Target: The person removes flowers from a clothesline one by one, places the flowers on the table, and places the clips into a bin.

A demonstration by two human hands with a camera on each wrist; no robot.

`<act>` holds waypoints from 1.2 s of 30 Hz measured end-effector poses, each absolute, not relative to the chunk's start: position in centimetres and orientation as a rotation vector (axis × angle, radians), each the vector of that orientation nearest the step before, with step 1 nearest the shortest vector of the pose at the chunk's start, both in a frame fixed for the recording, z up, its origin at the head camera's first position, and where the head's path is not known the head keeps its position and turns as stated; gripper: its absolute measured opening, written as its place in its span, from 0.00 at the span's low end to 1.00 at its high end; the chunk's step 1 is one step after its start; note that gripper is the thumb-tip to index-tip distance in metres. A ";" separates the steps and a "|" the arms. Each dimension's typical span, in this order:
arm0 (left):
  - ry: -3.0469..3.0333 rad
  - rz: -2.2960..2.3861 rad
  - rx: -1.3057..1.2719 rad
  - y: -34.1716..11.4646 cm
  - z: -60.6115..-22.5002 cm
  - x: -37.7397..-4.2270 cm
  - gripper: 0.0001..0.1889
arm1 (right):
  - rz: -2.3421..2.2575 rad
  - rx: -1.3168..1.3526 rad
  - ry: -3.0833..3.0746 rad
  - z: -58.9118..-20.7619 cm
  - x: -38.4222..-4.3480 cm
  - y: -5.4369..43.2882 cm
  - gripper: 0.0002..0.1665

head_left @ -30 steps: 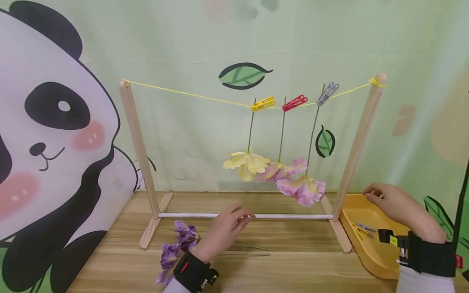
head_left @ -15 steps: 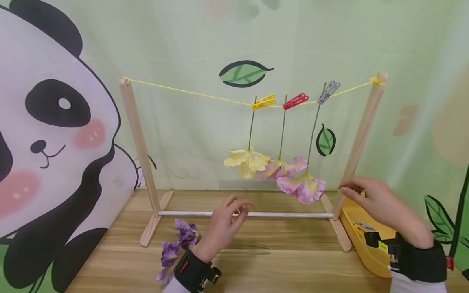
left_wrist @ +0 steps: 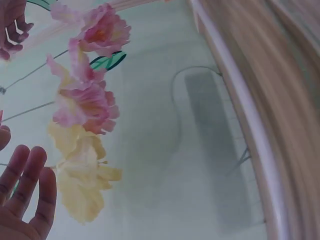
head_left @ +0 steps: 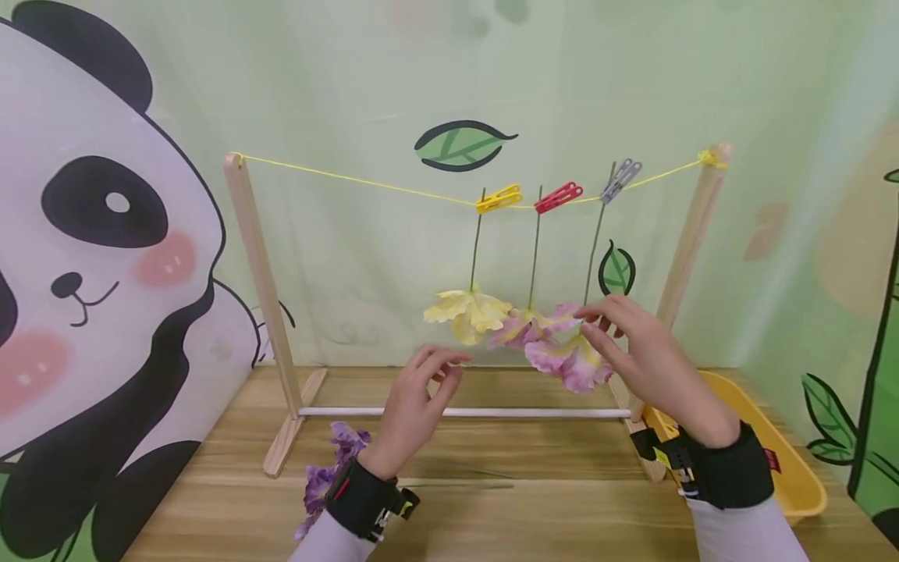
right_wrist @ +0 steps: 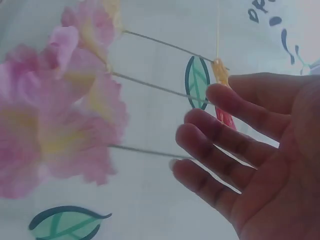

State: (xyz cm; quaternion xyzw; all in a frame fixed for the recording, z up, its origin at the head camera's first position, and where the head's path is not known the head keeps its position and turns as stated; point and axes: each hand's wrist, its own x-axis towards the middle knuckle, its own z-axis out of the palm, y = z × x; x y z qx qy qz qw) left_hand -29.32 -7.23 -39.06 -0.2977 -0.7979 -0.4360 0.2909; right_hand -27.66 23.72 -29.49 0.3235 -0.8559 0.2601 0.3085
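Our right hand [head_left: 642, 351] has come from the tray [head_left: 801, 484] to the pink flower [head_left: 572, 363] hanging by the grey peg [head_left: 618, 178], fingers spread, holding nothing; left hand [head_left: 414, 402] relaxed over the bench [head_left: 534, 515]; next, we judge, gripping its stem.

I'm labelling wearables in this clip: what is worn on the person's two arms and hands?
Both hands are bare. The left hand has a black wrist strap with a red mark; the right hand has a black wrist strap with a red tag. Both sleeves are pale lilac.
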 end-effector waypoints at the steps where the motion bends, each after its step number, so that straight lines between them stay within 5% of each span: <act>1: -2.118 -1.169 -0.785 -7.2 -38.6 -29.6 0.10 | 0.689 0.859 -2.248 -29.0 -28.0 23.4 0.12; 20: -2.195 -1.117 -0.650 -6.6 -32.6 -33.3 0.17 | 0.592 0.878 -2.115 -22.7 -31.7 19.2 0.11; 36: -2.169 -1.115 -0.659 -4.7 -29.4 -36.0 0.28 | 0.366 0.895 -2.142 -18.4 -34.6 16.9 0.25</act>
